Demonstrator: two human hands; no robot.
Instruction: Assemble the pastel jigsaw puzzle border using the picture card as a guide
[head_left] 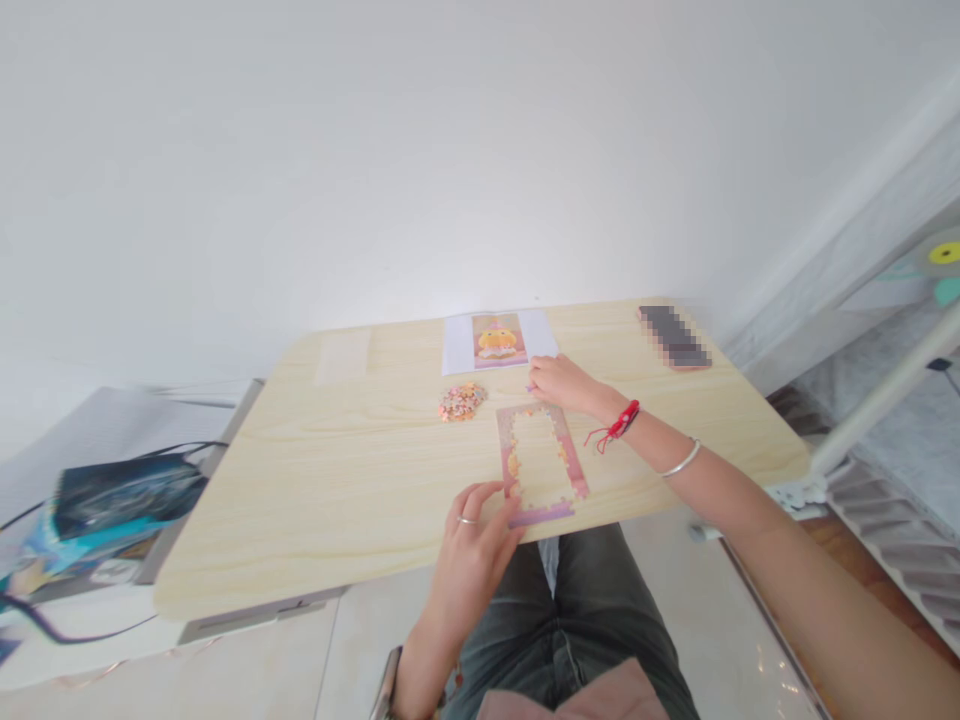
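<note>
A partly built jigsaw frame (541, 465), pink-edged with an unfilled middle, lies on the light wooden table (360, 480) near its front edge. My left hand (476, 545), wearing a ring, rests its fingers against the frame's lower left corner. My right hand (559, 382), with a red cord and a silver bangle on the wrist, reaches past the frame's top edge; its fingertips pinch what looks like a small purple puzzle piece (531, 386). A heap of loose puzzle pieces (462, 401) sits to the left of that hand. A reference picture of a yellow character (498, 340) lies on white paper behind.
A phone (674, 337) lies at the table's far right corner. A pale sheet (343, 356) lies at the far left. Left of the table stand a dark box and cables (124, 495). A white rack (892, 420) stands to the right. My knees are below the front edge.
</note>
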